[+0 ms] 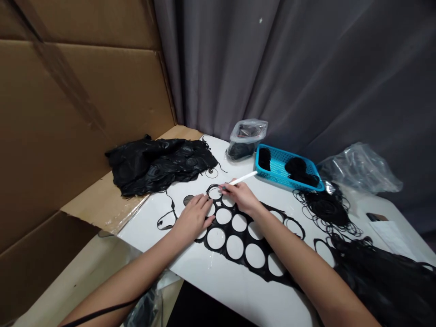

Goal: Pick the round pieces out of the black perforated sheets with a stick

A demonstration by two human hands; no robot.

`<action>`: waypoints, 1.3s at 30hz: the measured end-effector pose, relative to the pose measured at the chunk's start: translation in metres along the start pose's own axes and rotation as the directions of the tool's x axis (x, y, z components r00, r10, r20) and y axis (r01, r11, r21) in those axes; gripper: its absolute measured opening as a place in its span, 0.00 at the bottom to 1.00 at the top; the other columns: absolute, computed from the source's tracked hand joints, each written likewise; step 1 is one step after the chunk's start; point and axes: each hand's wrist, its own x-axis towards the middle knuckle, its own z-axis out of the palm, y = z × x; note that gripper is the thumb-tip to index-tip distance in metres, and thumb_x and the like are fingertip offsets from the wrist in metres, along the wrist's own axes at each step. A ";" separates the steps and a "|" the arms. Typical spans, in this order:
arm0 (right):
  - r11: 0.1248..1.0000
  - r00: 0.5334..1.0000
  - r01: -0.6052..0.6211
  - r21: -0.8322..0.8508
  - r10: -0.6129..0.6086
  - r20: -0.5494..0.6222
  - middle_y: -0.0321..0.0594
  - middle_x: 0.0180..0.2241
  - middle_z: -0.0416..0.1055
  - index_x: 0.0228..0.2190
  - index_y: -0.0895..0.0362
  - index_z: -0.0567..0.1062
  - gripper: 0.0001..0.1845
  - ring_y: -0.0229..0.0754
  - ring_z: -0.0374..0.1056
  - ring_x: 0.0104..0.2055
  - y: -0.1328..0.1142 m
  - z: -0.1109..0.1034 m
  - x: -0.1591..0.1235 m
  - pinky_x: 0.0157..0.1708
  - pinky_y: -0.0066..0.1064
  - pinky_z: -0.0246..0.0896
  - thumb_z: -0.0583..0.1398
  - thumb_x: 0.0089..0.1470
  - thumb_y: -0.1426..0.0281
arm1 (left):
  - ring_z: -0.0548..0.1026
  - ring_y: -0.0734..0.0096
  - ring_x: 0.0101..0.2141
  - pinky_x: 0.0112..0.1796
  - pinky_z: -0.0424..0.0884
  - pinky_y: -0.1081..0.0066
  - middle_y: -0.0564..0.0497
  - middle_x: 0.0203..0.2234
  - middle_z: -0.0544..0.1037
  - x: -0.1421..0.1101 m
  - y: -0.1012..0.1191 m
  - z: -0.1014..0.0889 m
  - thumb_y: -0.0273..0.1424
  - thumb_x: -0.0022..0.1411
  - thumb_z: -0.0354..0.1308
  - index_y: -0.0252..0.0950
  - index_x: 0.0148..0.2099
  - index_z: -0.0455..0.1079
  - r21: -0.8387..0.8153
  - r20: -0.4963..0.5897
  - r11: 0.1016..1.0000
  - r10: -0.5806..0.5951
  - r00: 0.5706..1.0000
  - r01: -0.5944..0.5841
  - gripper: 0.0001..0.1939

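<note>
A black sheet [240, 236] punched with several round holes lies flat on the white table [211, 281]. My left hand [195, 217] rests on the sheet's left end, fingers stretched out flat. My right hand [241, 196] is closed around a thin white stick-like tool [242, 179], whose near tip touches the sheet at its far end. A small black disc [188, 199] lies just left of my left hand.
A heap of black punched scraps [160, 163] lies at the back left by the cardboard wall [68, 127]. A blue basket [308, 184] with black pieces, a clear bag [245, 136], crumpled plastic [361, 169] and piles of black rings [327, 209] lie to the right.
</note>
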 end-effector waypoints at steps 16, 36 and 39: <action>0.749 0.951 0.309 -0.585 -0.252 0.180 0.38 0.33 0.74 0.28 0.53 0.67 0.07 0.43 0.70 0.36 0.018 0.015 -0.016 0.38 0.34 0.62 0.58 0.58 0.66 | 0.65 0.51 0.59 0.58 0.63 0.54 0.39 0.54 0.71 0.002 0.002 0.002 0.36 0.69 0.54 0.34 0.59 0.63 -0.038 0.036 0.999 -0.018 0.999 0.019 0.19; 0.957 0.857 0.065 -0.283 -0.198 -0.476 0.41 0.29 0.73 0.26 0.56 0.69 0.09 0.43 0.71 0.33 -0.025 -0.059 0.025 0.25 0.29 0.66 0.63 0.53 0.68 | 0.65 0.50 0.58 0.58 0.64 0.54 0.40 0.54 0.70 0.001 0.003 -0.002 0.32 0.68 0.56 0.32 0.57 0.65 0.019 0.005 1.000 -0.024 1.000 0.024 0.18; 0.996 0.919 -0.035 0.087 0.066 -0.389 0.42 0.30 0.76 0.27 0.57 0.72 0.08 0.42 0.74 0.36 -0.027 -0.057 0.015 0.21 0.22 0.67 0.67 0.51 0.72 | 0.66 0.51 0.57 0.57 0.65 0.53 0.39 0.53 0.70 -0.002 0.002 -0.016 0.32 0.70 0.53 0.32 0.59 0.63 0.002 -0.094 0.999 -0.040 0.995 0.040 0.18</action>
